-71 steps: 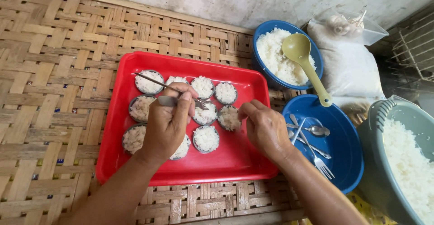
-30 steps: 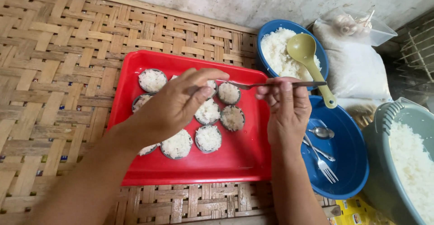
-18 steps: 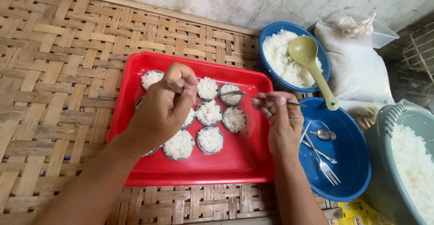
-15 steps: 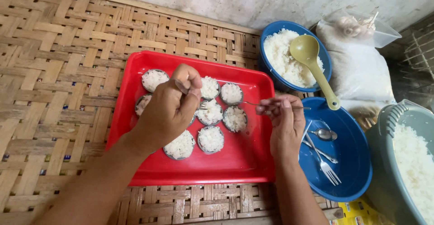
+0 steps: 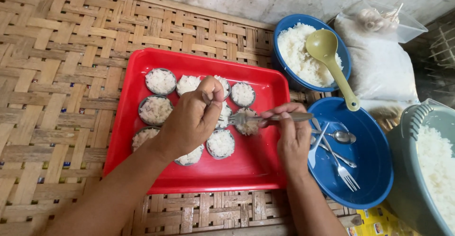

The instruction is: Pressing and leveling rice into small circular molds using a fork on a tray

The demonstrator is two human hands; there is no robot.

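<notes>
Here, head view only. The right hand [image 5: 293, 138] is pinched shut on the handle of a metal fork [image 5: 270, 118], held nearly level with the tines pointing toward the left hand [image 5: 192, 120]. The tines sit just over a small round cup of rice [image 5: 247, 126] between the two hands; the level grip looks suited to pressing or smoothing the rice surface (my reading). The left hand is curled, thumb against fingertips, above the middle cups; whether it pinches anything, I cannot tell.

Under both hands lies a red tray [image 5: 258, 169] holding about nine small round cups, all filled with white rice, grouped in rows so each stays within reach. The tray rests on a woven bamboo mat [image 5: 57, 74].

Just right of the right hand: a blue basin [image 5: 374, 179] with a spoon, a second fork and a white utensil lying loose. Beyond it, a blue bowl of rice [image 5: 296, 51] with a green ladle [image 5: 332, 65] resting in it. Farther right, a white sack [image 5: 384, 70] with a clear plastic bag on top, and a grey-green basin of rice [image 5: 431, 165]. Below that basin, a yellow printed packet [image 5: 374, 222], partly hidden.
</notes>
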